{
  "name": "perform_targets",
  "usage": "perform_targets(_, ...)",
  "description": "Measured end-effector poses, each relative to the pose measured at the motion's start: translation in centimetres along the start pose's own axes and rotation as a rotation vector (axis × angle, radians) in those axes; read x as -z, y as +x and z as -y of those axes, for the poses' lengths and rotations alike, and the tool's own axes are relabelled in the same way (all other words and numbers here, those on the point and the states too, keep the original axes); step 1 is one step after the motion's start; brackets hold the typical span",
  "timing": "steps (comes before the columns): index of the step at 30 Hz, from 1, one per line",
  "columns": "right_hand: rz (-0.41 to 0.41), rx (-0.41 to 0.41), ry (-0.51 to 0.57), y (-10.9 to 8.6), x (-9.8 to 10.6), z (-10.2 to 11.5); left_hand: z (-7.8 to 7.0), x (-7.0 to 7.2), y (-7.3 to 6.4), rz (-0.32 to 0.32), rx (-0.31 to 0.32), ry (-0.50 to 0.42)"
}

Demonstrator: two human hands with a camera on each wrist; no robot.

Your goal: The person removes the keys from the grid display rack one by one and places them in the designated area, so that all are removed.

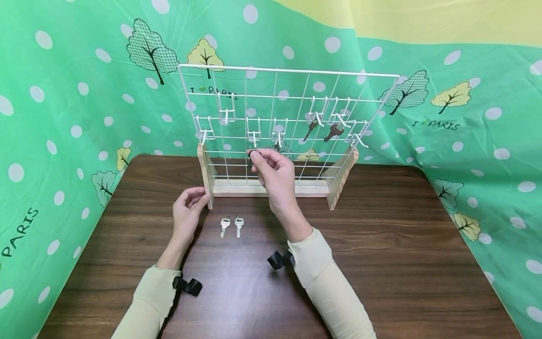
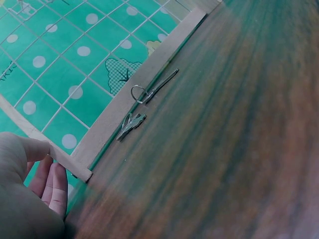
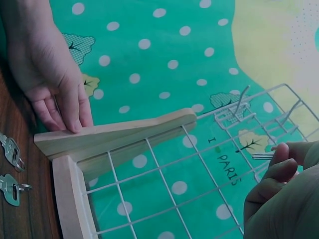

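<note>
My right hand (image 1: pixel 277 176) pinches a key (image 1: pixel 250 162) by its head between thumb and forefinger, in front of the white wire grid rack (image 1: pixel 289 71). Just above those fingertips is a white hook (image 1: pixel 254 135) on the rack. Only a sliver of the held key (image 3: pixel 262 156) shows in the right wrist view. My left hand (image 1: pixel 188 212) grips the lower part of the rack's left wooden leg (image 1: pixel 205 176), thumb on the near side. Two silver keys with rings, a left key (image 1: pixel 225 227) and a right key (image 1: pixel 239 227), lie on the table before the rack.
Two dark keys hang at the upper right, one key (image 1: pixel 311 129) beside another key (image 1: pixel 334 132). More white hooks, such as the upper left hook (image 1: pixel 227 115), sit on the grid. A green dotted cloth (image 1: pixel 76 132) stands behind the brown wooden table (image 1: pixel 402 245).
</note>
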State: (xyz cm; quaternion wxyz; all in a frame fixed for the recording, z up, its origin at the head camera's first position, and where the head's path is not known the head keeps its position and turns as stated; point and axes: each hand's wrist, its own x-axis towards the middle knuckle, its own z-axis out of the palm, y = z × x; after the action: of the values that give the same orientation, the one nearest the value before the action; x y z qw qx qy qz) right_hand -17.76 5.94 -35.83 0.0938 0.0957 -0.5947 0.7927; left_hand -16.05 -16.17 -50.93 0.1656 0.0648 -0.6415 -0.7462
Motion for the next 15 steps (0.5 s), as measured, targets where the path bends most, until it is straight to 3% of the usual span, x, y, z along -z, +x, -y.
perform_targets(15, 0.019, 0.018, -0.009, -0.29, 0.11, 0.25, -0.05, 0.03, 0.02, 0.005, -0.004, 0.011)
